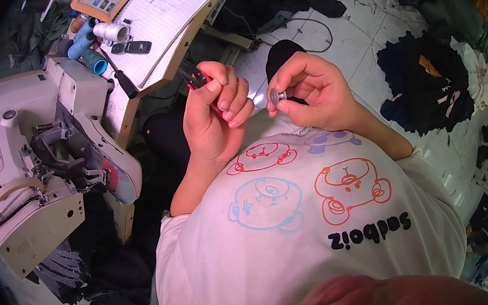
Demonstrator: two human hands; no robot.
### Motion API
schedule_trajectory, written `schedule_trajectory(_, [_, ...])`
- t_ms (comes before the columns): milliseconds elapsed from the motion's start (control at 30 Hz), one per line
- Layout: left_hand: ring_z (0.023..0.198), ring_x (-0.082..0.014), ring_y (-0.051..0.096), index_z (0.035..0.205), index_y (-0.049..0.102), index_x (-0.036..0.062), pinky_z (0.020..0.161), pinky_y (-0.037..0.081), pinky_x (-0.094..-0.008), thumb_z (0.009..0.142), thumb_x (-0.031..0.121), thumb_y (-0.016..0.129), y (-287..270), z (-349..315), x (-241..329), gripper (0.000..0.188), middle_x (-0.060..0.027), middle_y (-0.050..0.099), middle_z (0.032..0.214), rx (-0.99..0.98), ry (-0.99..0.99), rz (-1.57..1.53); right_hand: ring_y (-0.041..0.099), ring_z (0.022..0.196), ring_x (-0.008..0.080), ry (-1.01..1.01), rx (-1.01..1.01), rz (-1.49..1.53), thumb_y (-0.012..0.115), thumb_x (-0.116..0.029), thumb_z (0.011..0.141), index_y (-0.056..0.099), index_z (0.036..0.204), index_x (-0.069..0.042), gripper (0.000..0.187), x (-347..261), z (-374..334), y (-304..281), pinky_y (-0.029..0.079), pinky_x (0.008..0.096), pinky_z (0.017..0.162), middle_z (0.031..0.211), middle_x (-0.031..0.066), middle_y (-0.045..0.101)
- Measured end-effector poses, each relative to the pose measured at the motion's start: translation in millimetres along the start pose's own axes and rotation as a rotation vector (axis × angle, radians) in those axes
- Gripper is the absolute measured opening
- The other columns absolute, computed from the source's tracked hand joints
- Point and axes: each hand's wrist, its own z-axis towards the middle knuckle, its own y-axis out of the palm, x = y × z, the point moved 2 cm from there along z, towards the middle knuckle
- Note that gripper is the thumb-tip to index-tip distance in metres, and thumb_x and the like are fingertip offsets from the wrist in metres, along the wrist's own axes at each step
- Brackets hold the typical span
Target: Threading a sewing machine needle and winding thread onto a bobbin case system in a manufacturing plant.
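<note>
My left hand (209,117) is closed around red-handled pliers (194,77), whose dark jaws point up and away from me. Between thumb and fingertips, my right hand (317,91) pinches a small metal bobbin (275,96), turned with its round face toward the left. A fine thread seems to run from near the left fingers toward the bobbin. Both hands are raised in front of my white shirt (304,248), a short gap apart. The pliers' lower handles are mostly hidden by my left fingers.
On the left stands a cream sewing machine (22,131). The table (168,70) beside it carries a lined notebook (178,14), a white thread spool (111,32), blue spools (81,39), a black-handled screwdriver (125,83) and a black key fob (138,47). Dark cloth (424,81) lies on the tiled floor.
</note>
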Motion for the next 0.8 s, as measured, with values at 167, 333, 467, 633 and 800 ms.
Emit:
schedule_trajectory(167, [0.055, -0.008, 0.034, 0.097, 0.044, 0.009, 0.044, 0.031, -0.021, 0.099, 0.017, 0.049, 3.8, -6.4, 5.0, 0.009, -0.0032, 0.041, 0.075, -0.119, -0.027, 0.053, 0.065, 0.091, 0.0153, 0.057, 0.028, -0.149, 0.066, 0.011, 0.085, 0.053, 0.104, -0.001, 0.026, -1.3, -0.1, -5.4, 0.055, 0.0293, 0.082, 0.101, 0.0113, 0.061])
schedule_trajectory(333, [0.057, -0.0093, 0.034, 0.096, 0.042, 0.011, 0.044, 0.031, -0.0225, 0.1, 0.018, 0.045, -3.4, -6.4, 12.1, 0.009, -0.0028, 0.039, 0.075, -0.152, 0.043, 0.156, 0.06, 0.084, 0.0074, -0.019, 0.111, -0.011, 0.072, 0.004, 0.083, 0.057, 0.1, -0.004, 0.024, -5.2, -0.4, -6.1, 0.051, 0.0255, 0.078, 0.091, 0.0006, 0.06])
schedule_trajectory(467, [0.059, -0.0088, 0.033, 0.094, 0.043, 0.0115, 0.046, 0.03, -0.0218, 0.101, 0.017, 0.044, -6.8, -4.2, 20.9, 0.008, -0.0005, 0.036, 0.075, -0.086, 0.154, 0.162, 0.061, 0.085, 0.0089, -0.008, 0.027, -0.224, 0.071, 0.006, 0.082, 0.057, 0.098, -0.003, 0.024, -8.5, -3.0, -6.5, 0.052, 0.025, 0.078, 0.092, 0.0031, 0.06])
schedule_trajectory(633, [0.06, -0.0095, 0.033, 0.095, 0.047, 0.0109, 0.045, 0.031, -0.0212, 0.101, 0.016, 0.043, -8.4, -5.7, 48.3, 0.009, 0.0002, 0.036, 0.076, -0.106, 0.31, 0.072, 0.063, 0.088, 0.0105, -0.022, 0.086, -0.262, 0.07, 0.011, 0.08, 0.056, 0.099, -0.002, 0.027, -12.5, -2.2, -20.9, 0.052, 0.0241, 0.081, 0.098, 0.0073, 0.063])
schedule_trajectory(800, [0.061, -0.0101, 0.033, 0.096, 0.049, 0.0091, 0.046, 0.033, -0.0219, 0.101, 0.014, 0.042, -13.3, -6.7, 46.5, 0.01, -0.0004, 0.036, 0.076, -0.059, 0.377, 0.092, 0.061, 0.083, 0.0078, -0.054, 0.117, -0.262, 0.072, 0.005, 0.082, 0.056, 0.097, -0.004, 0.024, -14.0, -2.1, -25.1, 0.053, 0.0248, 0.076, 0.089, 0.0009, 0.059])
